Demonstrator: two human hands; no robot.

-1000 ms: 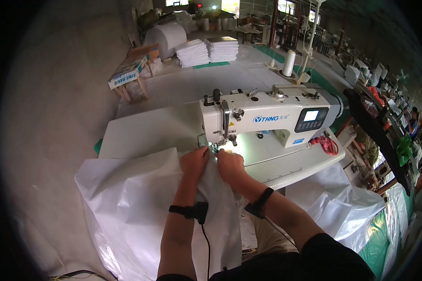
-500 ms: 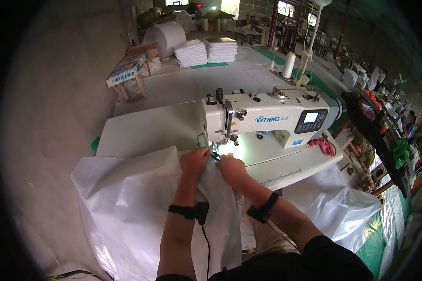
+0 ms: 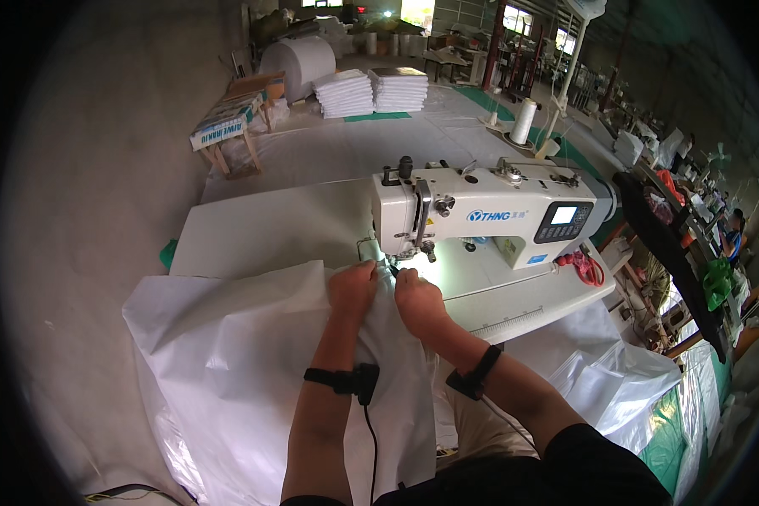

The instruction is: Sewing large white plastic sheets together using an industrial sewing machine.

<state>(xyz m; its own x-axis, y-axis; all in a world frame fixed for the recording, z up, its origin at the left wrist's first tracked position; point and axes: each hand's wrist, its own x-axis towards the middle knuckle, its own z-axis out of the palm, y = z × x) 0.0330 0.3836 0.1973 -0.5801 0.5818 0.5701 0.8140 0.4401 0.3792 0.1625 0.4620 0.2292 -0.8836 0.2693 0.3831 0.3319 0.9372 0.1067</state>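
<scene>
In front of me stands a white sewing machine (image 3: 481, 211) with its lamp lit at the needle. A large white plastic-like sheet (image 3: 228, 329) lies over the table's left front and hangs toward me. My left hand (image 3: 352, 287) is closed on the sheet's edge, just left of the needle area. Close beside it, my right hand (image 3: 417, 301) is closed round a small dark tool (image 3: 394, 271), mostly hidden by the fingers; its kind is unclear. The tool's tip points at the sheet's edge below the machine head.
Red-handled scissors (image 3: 586, 266) rest on the table's right end. A white thread cone (image 3: 523, 121) stands behind the machine. Farther back are stacked white sheets (image 3: 343, 94), a big white roll (image 3: 299, 64) and a small wooden stand (image 3: 232, 126). More white sheeting (image 3: 565, 363) hangs at the right.
My right hand has moved slightly up and the dark tool, plainer before, now shows less between my hands. My left hand stays at the sheet's edge. The view has shifted a little.
</scene>
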